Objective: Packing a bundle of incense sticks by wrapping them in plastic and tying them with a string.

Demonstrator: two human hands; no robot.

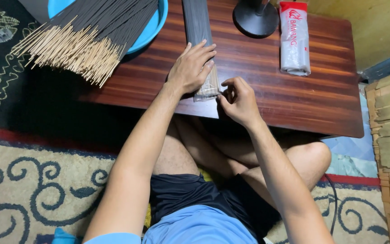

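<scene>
Both bare arms reach up toward frame centre. The left hand (190, 68) lies palm-down, fingers spread flat; the right hand (238, 101) curls, fingertips pinched together.

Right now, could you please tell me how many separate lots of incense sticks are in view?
2. A loose heap lies across the blue basin at the table's left end; a packed bundle lies mid-table under the left hand, the right hand at its end. Others may lie out of view.

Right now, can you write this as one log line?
left hand: flat on packed incense bundle | right hand: pinching at bundle's near end | loose sticks: in blue basin
</scene>
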